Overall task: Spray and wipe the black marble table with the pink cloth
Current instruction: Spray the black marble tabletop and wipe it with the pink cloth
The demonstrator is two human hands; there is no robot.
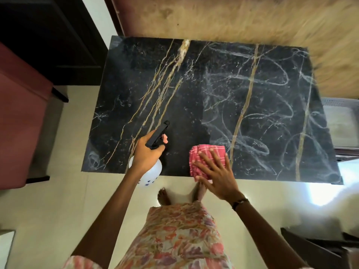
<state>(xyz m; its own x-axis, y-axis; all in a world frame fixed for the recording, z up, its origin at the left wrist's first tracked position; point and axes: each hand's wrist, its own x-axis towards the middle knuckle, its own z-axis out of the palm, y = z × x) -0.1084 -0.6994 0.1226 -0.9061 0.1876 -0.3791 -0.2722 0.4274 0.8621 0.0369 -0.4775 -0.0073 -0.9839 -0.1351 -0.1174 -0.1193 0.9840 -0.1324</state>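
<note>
The black marble table (194, 90), a rectangular slab veined with gold and white lines, lies in front of me, its near edge just ahead of my bare feet (164, 197). Its right half is covered with pale looping smears, and the left half looks darker and plainer. The pink checked cloth (204, 158), folded into a pad, sits on the table at the near edge, a little right of centre. My right hand (215, 175) lies flat on it with the fingers spread and straight, pressing it onto the marble. My left hand (148, 154) is wrapped around the neck of a translucent white plastic spray bottle (150, 174) with a black trigger head (158, 135); one fingertip sits at the trigger and the nozzle points far over the table's left half. The bottle's body hangs over the near edge of the table. My two hands are apart, the bottle to the left of the cloth.

I wear a floral dress (174, 235) and a dark band on my right wrist (240, 202). Beyond the table's far side is a tan shaggy rug (252, 18). To the left stand a reddish upholstered seat (17, 117) and a dark cabinet (44, 32) on the pale tiled floor (64, 200).
</note>
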